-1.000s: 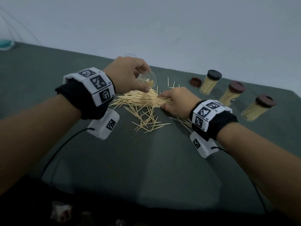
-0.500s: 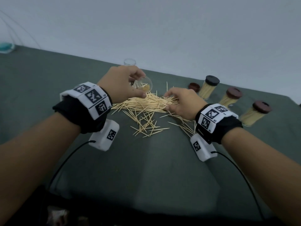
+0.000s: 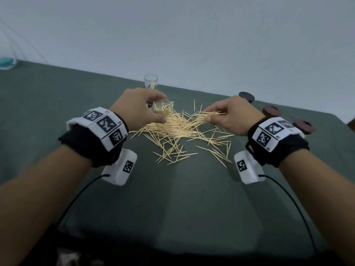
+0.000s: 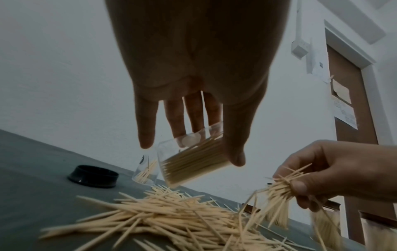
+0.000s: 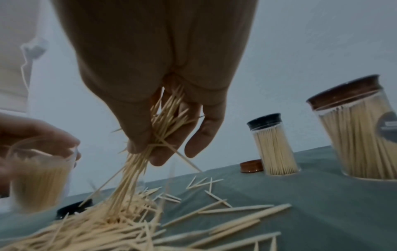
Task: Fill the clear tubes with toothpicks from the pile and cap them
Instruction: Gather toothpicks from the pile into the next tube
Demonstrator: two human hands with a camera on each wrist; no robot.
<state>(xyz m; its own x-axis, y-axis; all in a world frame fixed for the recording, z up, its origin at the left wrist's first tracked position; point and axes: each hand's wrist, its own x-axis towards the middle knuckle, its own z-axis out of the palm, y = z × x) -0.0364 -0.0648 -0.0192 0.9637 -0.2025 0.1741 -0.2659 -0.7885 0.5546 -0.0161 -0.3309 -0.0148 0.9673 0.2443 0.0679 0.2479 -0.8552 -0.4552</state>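
Note:
A loose pile of toothpicks (image 3: 172, 129) (image 4: 163, 215) (image 5: 101, 225) lies on the green cloth. My left hand (image 3: 140, 110) (image 4: 193, 108) grips a clear tube (image 3: 161, 110) (image 4: 193, 159) (image 5: 36, 180), tilted over the pile and partly filled with toothpicks. My right hand (image 3: 228, 116) (image 5: 156, 118) (image 4: 335, 171) pinches a bundle of toothpicks (image 3: 207, 116) (image 5: 139, 158) (image 4: 281, 191) just above the pile, to the right of the tube's mouth. A second clear tube (image 3: 151, 82) (image 4: 145, 173) stands uncapped behind my left hand with a few toothpicks in it.
Capped, filled tubes stand at the right: one with a black cap (image 5: 272, 144) and one with a brown cap (image 5: 361, 129). In the head view only their caps (image 3: 271, 110) show past my right wrist. A loose brown cap (image 5: 251, 166) and a loose black cap (image 4: 93, 175) lie on the cloth.
My right hand has lifted off the pile with a bundle of toothpicks pinched in its fingers. My left hand has kept the tilted tube in place.

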